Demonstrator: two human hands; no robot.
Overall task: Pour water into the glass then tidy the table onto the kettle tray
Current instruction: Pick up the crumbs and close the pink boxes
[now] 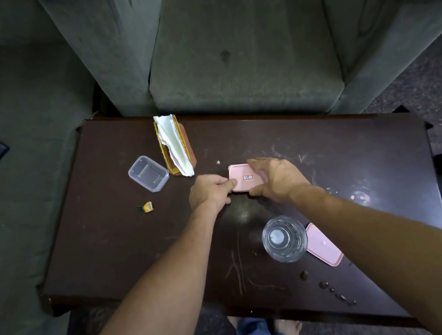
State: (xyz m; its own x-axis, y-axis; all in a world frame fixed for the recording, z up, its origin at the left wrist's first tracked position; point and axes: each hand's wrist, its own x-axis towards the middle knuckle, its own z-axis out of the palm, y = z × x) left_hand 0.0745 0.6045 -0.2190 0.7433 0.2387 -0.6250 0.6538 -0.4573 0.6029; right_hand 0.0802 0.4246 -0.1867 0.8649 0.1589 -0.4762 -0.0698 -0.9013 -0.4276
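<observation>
From the head camera, both hands meet on a small pink lidded box (246, 180) near the middle of the dark surface (110, 242): the left hand (210, 190) pinches its left edge with thumb on top, and the right hand (276, 178) curves over its right side, fingers at the far corner and thumb at the near one — so much of the box is covered, and only a tiny red-and-blue label shows on the lid, too small to read. The glass (284, 238) stands upright toward the near right of the surface, seen from straight above; whether it holds water is hard to tell. It hides part of a flat pink lid (327, 249) lying just beside it on the right, which the right forearm also crosses. A few dark drops (323, 284) trail toward the near right edge, and a faint wet ring (361, 195) marks the right side. By the far left edge lie a clear empty plastic container (148, 174) and a tissue holder (175, 145) with white tissue, just beside each other; a small orange scrap (146, 207) sits nearer the left edge — what it is I cannot tell. A grey sofa (238, 48) stands beyond the far edge.
</observation>
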